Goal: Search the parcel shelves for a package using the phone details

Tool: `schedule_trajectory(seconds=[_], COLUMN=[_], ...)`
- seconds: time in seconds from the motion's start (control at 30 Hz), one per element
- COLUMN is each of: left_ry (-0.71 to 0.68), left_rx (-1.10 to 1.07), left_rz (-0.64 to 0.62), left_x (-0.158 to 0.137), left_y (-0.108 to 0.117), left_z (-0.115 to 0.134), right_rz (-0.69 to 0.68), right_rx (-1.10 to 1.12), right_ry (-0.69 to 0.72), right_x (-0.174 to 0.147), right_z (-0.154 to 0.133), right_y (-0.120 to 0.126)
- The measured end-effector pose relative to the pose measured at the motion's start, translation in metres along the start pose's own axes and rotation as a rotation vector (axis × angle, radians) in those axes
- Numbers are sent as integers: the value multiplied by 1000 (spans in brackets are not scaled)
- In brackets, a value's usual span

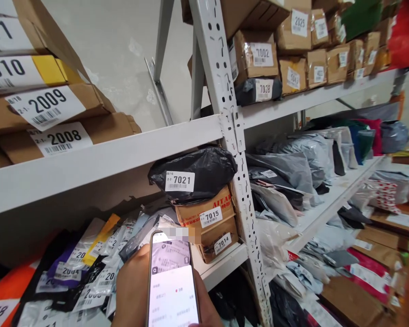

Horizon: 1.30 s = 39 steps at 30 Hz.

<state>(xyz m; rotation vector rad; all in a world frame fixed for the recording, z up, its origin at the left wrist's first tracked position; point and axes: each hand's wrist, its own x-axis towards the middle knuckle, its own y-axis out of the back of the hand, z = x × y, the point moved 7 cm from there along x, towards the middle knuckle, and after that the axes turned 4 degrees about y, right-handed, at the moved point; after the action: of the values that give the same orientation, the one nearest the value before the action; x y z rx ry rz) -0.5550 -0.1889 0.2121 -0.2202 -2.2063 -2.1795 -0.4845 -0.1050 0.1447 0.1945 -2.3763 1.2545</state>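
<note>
Open gap above the black bag (pixel 194 175) under the shelf (pixel 122 147). Below, parcels (pixel 88 268) crowd the left; boxes (pixel 213 225) block against the upright (pixel 231 131). Right shelves packed with bags (pixel 293 168).

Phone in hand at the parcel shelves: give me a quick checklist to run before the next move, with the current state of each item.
1. Phone held firmly: ok, fingers of a hand wrap its left edge; which hand, cannot tell.
2. Phone screen lit and showing a page: ok; its text is too small to read.
3. Other hand free: cannot tell, only a fingertip shows at the phone's lower edge.
4. Nearby labels readable: ok, black bag reads 7021, boxes below read 7015 and 7014.
5. Stack steady: ok, bag rests on the boxes against the shelf post.
</note>
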Motion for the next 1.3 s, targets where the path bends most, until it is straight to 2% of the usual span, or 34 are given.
schedule_trajectory(seconds=[0.07,0.23,0.43,0.6,1.0,1.2,1.3], left_ry=[-4,-26,-64,-41,-60,-19,-18], left_rx=[-6,-35,-71,-79,-13,-11,-18], left_rz=[-37,25,35,20,34,43,83], left_x=[-2,-5,-6,-7,-3,1,0], left_y=[-1,2,2,4,-2,-7,-7], left_z=[2,6,7,5,4,-3,-3], right_rz=[10,28,31,32,29,43,14], right_rx=[85,243,178,115,188,37,147], right_ry=[3,4,-2,-15,-73,14,-24], right_x=[2,4,4,4,2,2,-7], right_z=[-3,-6,-6,-5,-8,-8,-7], right_y=[-8,-16,-13,-11,-16,0,0])
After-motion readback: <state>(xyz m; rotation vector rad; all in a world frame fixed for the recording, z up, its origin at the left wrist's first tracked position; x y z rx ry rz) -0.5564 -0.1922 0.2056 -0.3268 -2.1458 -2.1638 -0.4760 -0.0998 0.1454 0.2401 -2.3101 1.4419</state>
